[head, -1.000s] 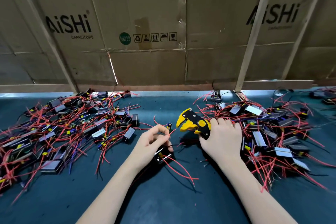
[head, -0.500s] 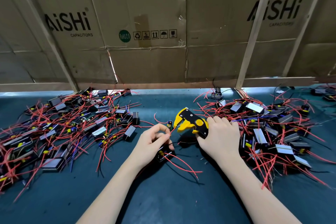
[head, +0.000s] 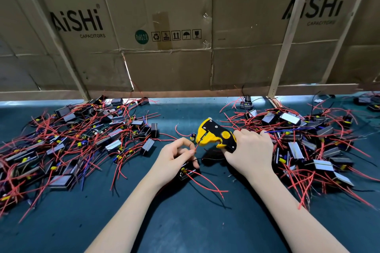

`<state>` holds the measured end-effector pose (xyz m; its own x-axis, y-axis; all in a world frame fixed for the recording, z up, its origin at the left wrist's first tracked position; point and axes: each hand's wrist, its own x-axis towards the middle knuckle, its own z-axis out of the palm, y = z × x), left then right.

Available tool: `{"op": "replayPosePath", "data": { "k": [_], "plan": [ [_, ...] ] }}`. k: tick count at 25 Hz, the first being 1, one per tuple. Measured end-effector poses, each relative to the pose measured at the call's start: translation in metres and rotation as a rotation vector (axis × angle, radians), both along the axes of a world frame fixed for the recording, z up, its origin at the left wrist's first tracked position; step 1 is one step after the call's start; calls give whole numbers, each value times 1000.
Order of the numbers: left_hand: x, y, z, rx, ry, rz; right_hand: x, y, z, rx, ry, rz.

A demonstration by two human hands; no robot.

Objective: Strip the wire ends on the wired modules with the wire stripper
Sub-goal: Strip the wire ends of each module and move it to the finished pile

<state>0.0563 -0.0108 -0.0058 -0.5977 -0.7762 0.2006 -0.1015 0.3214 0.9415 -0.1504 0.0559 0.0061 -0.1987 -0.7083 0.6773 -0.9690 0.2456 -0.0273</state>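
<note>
Head view: left hand pinches a red wire at the wire stripper nose, right hand grips its handles.

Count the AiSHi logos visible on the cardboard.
2. One AiSHi logo is on the cardboard wall at upper left, its first letter partly cut by a wooden slat; the other AiSHi logo is at upper right. More may lie outside the frame.

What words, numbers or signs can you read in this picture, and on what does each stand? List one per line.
"AiSHi CAPACITORS": left cardboard panel.
"AiSHi CAPACITORS", small line blurred: right cardboard panel.
"RoHS 2.0": green round mark.
"5" among handling symbols.
Wire stripper: no readable text.
</note>
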Motion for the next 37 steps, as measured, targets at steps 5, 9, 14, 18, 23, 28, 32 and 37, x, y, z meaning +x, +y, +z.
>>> {"op": "replayPosePath", "data": {
  "k": [5, 9, 14, 18, 23, 28, 32, 37],
  "plan": [
    [0, -1, -1, 0, 0, -3, 0, 0, 1, 36, -3, -7],
    [1, -1, -1, 13, 0, -8, -1, -1, 1, 94, -81, -26],
    [1, 1, 0, -12, -13, -31, 0, 1, -2, 35, 1, -46],
    [4, -2, 1, 14, 43, -20, -6, 1, -5, -2, -40, -117],
    [7, -5, 4, 39, 140, 1, -10, 2, -8, 29, -72, -136],
    [3, -5, 2, 75, 184, 42, -3, 3, -9, 45, -52, -82],
    [-1, -4, 2, 60, 162, 48, 3, 4, -7, 65, -44, -47],
    [-4, -1, 2, 66, 179, 66, 7, 4, -5, 72, -40, -28]
  ]
}}
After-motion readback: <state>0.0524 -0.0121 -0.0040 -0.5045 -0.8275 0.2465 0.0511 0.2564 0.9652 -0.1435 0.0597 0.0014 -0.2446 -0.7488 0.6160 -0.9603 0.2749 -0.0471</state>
